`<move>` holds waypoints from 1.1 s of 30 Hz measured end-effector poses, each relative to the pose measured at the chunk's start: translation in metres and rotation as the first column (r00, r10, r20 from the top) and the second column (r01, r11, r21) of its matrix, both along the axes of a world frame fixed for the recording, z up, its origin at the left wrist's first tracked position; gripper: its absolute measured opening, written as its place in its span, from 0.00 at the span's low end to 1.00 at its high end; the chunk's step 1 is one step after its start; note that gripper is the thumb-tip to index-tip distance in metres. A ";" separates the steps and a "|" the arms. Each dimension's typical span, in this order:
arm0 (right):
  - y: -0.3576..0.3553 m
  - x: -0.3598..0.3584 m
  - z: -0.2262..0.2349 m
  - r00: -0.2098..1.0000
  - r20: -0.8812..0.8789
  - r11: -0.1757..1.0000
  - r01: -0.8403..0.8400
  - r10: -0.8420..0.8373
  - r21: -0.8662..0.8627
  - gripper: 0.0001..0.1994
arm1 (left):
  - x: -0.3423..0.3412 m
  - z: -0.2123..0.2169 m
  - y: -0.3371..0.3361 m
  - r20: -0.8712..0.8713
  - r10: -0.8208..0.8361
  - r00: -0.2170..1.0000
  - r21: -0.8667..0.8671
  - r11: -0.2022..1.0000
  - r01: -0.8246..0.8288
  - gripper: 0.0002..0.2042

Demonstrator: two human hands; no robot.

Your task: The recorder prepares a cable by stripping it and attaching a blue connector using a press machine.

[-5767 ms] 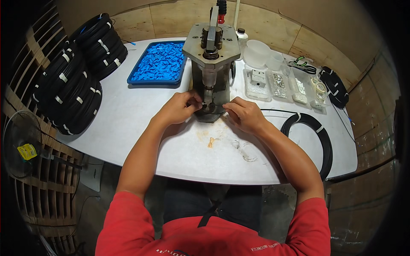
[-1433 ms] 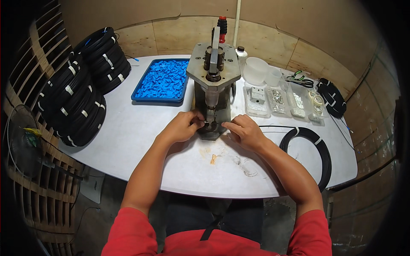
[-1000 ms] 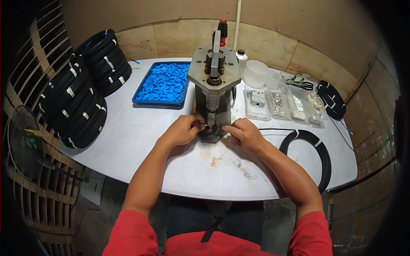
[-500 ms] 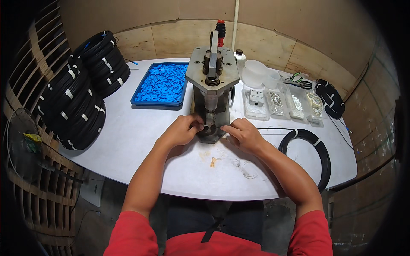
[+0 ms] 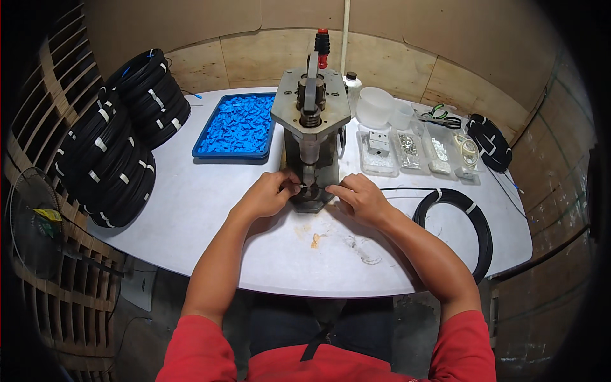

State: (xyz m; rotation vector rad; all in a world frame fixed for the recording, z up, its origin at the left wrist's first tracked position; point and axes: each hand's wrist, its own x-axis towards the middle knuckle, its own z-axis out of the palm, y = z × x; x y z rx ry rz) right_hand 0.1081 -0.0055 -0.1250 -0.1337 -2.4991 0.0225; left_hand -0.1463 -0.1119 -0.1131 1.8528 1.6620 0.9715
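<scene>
A grey metal hand press (image 5: 310,143) stands upright in the middle of the table, with a lever on top. My left hand (image 5: 270,194) is at the left side of its lower jaws, thumb and fingers pinched together on something too small to make out. From the right, my right hand (image 5: 359,196) reaches to the same jaws with its fingers closed. A black cable (image 5: 401,188) runs from a coil (image 5: 485,239) on the right into this hand. The cable's end is hidden among the fingers and the press.
A dark blue tray (image 5: 197,153) full of blue plastic pieces lies left of the press. Stacked black cable coils (image 5: 111,165) stand at the far left. On the right are clear trays with small parts (image 5: 407,149), a white tub (image 5: 375,108), cutters (image 5: 439,114) and another coil (image 5: 489,143).
The whole view has shifted slightly, so the press appears a little further left. Both hands keep their places at its jaws, with almost no visible movement.
</scene>
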 end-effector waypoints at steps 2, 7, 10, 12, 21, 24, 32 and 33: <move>0.000 0.000 0.001 1.000 -0.007 1.000 -0.002 0.002 -0.008 0.23 | 0.000 0.000 0.001 0.010 0.004 1.000 0.000 1.000 -0.004 0.10; 0.000 -0.001 0.003 0.998 -0.060 1.000 0.007 -0.005 0.030 0.21 | 0.005 0.002 0.000 0.037 0.032 0.999 -0.020 0.999 -0.031 0.09; 0.001 0.000 0.002 0.999 -0.020 1.000 0.029 -0.029 0.002 0.23 | 0.006 0.002 0.000 0.065 0.042 0.997 -0.029 0.999 -0.040 0.09; 0.002 0.001 0.002 0.999 0.009 0.999 0.046 -0.046 -0.001 0.22 | 0.010 0.006 0.000 0.018 0.060 0.998 -0.014 0.998 -0.060 0.09; -0.006 0.001 0.003 0.991 0.071 0.990 0.116 -0.110 -0.076 0.20 | 0.006 0.005 0.000 0.025 0.039 0.999 -0.024 0.999 -0.039 0.09; -0.006 0.001 0.004 0.989 0.087 0.988 0.128 -0.120 -0.092 0.20 | 0.006 0.005 0.000 0.002 0.034 0.999 0.003 0.999 -0.034 0.09; -0.006 0.001 0.003 0.991 0.072 0.989 0.122 -0.116 -0.079 0.20 | 0.006 0.003 0.001 0.020 0.035 0.999 0.003 0.999 -0.035 0.08; -0.006 0.001 0.003 0.990 0.076 0.989 0.124 -0.117 -0.086 0.21 | 0.007 0.004 0.001 0.019 0.036 0.999 -0.010 0.999 -0.036 0.09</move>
